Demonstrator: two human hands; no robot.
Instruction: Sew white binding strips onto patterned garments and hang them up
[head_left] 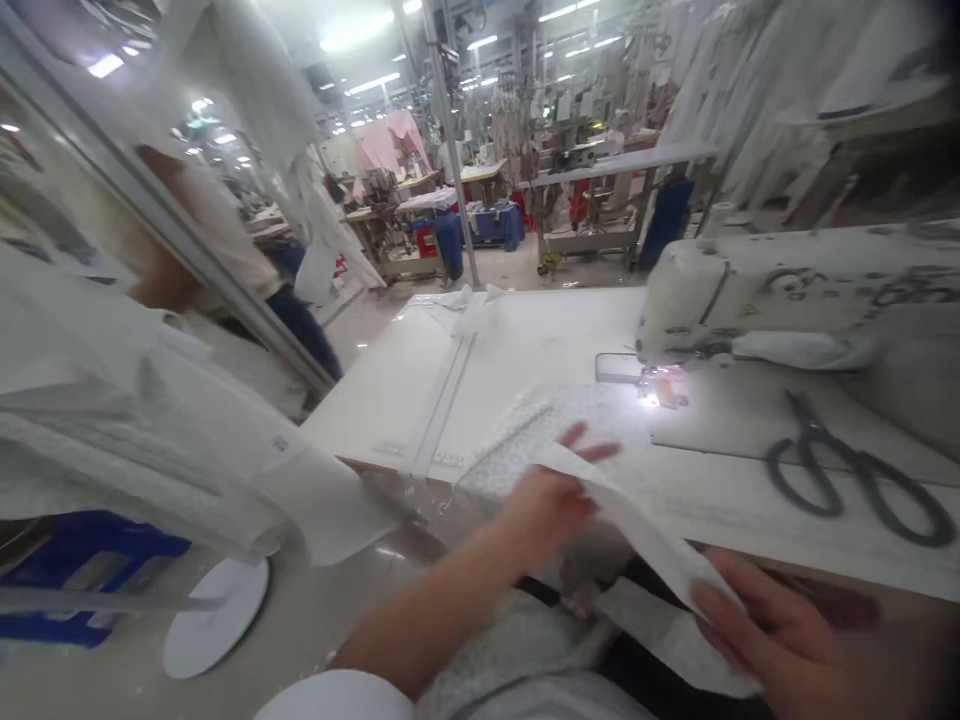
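A narrow white fabric strip (649,530) stretches between my two hands in front of the table edge. My left hand (551,505) is blurred; it touches the strip's upper end, with some fingers spread. At the lower right, my right hand (772,620) pinches the strip's other end between thumb and fingers. Patterned pale fabric (517,440) lies on the table's front part and hangs over the edge towards my lap. Right of it, the sewing machine (690,300) has its needle area lit. Black scissors (817,450) rest on the table near the machine.
The white table (375,400) has a ruler-like strip (442,400) across its left part. White fabric (262,440) hangs at the left beside a metal pole (172,220). Below are a blue stool (82,570) and a round white disc (217,615). A person stands behind the pole.
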